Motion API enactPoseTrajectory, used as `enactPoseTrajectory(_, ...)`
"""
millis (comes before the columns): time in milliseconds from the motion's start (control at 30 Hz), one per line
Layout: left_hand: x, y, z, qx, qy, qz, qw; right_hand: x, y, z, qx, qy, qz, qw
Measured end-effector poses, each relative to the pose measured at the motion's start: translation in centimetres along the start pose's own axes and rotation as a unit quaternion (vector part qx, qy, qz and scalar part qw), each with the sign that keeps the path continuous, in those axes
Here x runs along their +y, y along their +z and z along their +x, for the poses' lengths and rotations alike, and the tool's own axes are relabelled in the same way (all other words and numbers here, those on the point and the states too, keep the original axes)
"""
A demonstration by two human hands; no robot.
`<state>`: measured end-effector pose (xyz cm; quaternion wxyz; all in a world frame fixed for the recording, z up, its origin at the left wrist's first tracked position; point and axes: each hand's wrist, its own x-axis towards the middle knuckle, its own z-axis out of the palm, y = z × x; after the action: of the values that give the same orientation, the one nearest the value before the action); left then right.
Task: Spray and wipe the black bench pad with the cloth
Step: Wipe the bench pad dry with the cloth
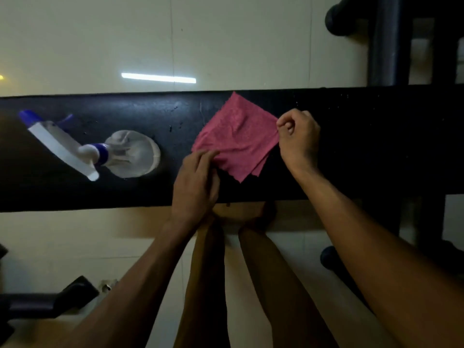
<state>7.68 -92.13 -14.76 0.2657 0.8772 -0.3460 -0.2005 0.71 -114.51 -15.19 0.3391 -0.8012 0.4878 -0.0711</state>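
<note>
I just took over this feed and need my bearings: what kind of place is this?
Probably a gym or home workout room. A long black bench pad spans the view over a tiled floor, with dark metal equipment frames behind it. A spray bottle and pink cloth lie on the pad.

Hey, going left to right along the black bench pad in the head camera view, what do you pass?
Along the black bench pad: spray bottle → left hand → pink cloth → right hand. Each hand pinches an edge of the cloth.
</note>
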Motion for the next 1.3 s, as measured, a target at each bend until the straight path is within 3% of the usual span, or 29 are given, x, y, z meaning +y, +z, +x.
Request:
enactPoseTrajectory(100, 0.6, 0.3, 1.2, 0.016, 0.000, 0.017, 1.000, -0.4, -0.3, -0.7, 0.003, -0.026, -0.029, 0.999)
enactPoseTrajectory(167, 1.1, 0.3, 1.5, 0.022, 0.006, 0.013, 1.000, -1.2, 0.3, -1.5, -0.009, -0.093, -0.120, 0.988)
enactPoseTrajectory(300, 0.2, 0.5, 1.7, 0.050, -0.049, -0.013, 0.997, -3.1, 3.8, -2.4, -0.144, -0.223, -0.251, 0.931)
enactPoseTrajectory(400, -0.7, 0.9, 2.5, 0.068, -0.080, -0.024, 0.994, -3.7, 7.0, -1.8, -0.190, -0.260, -0.316, 0.892)
enactPoseTrajectory(533, -2.2, 1.7, 3.7, 0.073, -0.074, -0.031, 0.994, -3.7, 9.4, -1.4, -0.149, -0.265, -0.341, 0.889)
enactPoseTrajectory(800, -3.0, 2.9, 4.3, 0.037, -0.026, 0.089, 0.995, -1.8, 7.5, 0.8, -0.151, -0.348, -0.310, 0.872)
enactPoseTrajectory(1033, 0.0, 3.9, 7.8, -0.031, 0.100, 0.114, 0.988, 0.9, 4.7, 4.0, -0.141, -0.312, -0.290, 0.893)
enactPoseTrajectory(1300, 7.2, 9.0, 11.9, -0.079, 0.163, 0.132, 0.975, 8.9, -3.4, 10.3, -0.058, -0.210, -0.317, 0.923)
